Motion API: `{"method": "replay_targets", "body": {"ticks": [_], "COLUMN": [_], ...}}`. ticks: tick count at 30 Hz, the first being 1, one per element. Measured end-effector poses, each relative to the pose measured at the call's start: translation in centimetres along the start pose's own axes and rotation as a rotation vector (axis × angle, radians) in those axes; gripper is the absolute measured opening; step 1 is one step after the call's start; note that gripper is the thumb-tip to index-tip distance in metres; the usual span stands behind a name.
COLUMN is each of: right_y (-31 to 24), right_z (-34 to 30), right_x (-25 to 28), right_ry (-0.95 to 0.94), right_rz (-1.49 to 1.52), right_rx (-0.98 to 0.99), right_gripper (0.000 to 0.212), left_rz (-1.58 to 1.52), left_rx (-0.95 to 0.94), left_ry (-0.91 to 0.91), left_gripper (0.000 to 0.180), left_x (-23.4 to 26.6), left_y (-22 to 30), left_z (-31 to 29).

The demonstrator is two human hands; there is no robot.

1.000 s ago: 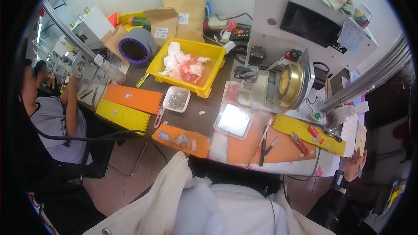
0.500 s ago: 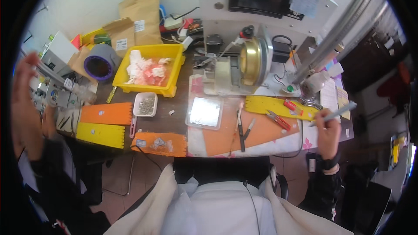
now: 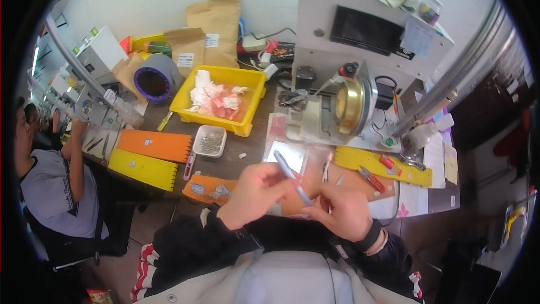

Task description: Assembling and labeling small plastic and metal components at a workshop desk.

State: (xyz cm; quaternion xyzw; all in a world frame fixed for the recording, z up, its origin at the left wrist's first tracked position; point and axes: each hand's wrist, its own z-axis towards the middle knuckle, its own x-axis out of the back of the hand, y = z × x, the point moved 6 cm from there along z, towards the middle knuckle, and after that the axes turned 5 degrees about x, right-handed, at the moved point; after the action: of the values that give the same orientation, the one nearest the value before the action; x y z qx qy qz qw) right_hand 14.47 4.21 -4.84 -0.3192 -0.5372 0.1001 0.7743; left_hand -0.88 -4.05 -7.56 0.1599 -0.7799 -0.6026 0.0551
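Observation:
A grey-blue pen [image 3: 284, 165] slants between my two hands above the front edge of the bench. My left hand [image 3: 251, 194] pinches its middle with thumb and fingers, while my right hand [image 3: 344, 207] closes around the lower end. Behind them lies a clear flat plastic box [image 3: 288, 155], partly covered by the pen and my left hand. Just beyond my right hand are tweezers [image 3: 325, 170] and red-handled snips [image 3: 372, 180] on an orange board [image 3: 355, 187].
A machine with a brass-coloured wheel [image 3: 350, 107] stands behind. To the left are a yellow tray [image 3: 247, 121] of crumpled tissue, a white dish [image 3: 210, 141] of small metal pieces, and orange [image 3: 154, 144] and yellow boards [image 3: 143, 170]. Another person [image 3: 62, 191] sits far left.
My right hand has brought the pen in from the far right. My left hand has come down from the far left and now grips the pen too. The view has shifted.

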Motion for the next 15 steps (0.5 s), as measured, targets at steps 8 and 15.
{"method": "replay_targets", "body": {"ticks": [8,15], "right_y": [5.3,9.1], "right_z": [-2.9,-6.4], "right_x": [0.8,2.2], "right_ry": [0.111,0.148], "right_rz": [0.071,0.028], "right_rx": [-0.242,-0.441], "right_gripper": [0.016,0.013], "left_rz": [-0.152,0.969], "left_rx": [0.196,-0.084], "left_ry": [0.251,0.174], "left_gripper": [0.018,0.025], "left_x": [11.1,12.4], "left_y": [-4.0,-1.6], "left_z": [2.2,3.6]}}
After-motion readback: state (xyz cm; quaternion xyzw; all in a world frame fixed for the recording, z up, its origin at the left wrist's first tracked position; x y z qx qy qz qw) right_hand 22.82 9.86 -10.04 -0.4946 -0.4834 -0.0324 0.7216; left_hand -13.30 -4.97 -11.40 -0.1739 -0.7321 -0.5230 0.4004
